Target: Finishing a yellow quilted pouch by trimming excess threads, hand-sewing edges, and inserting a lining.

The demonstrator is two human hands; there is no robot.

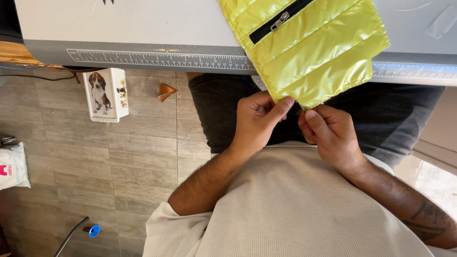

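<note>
A shiny yellow quilted fabric piece [309, 47] with a black zipper [281, 21] hangs over the front edge of a grey table [143, 33]. My left hand [259, 121] and my right hand [328, 131] sit close together just below the table edge, over my lap. Both pinch the lowest corner of the yellow fabric between thumb and fingers. What lies between the fingertips is too small to make out.
A ruler scale [157, 58] runs along the table's front edge. On the wooden floor stand a white box with a dog picture [105, 94], an orange scrap [166, 91], a white bag [12, 166] at left and a blue cap [94, 231].
</note>
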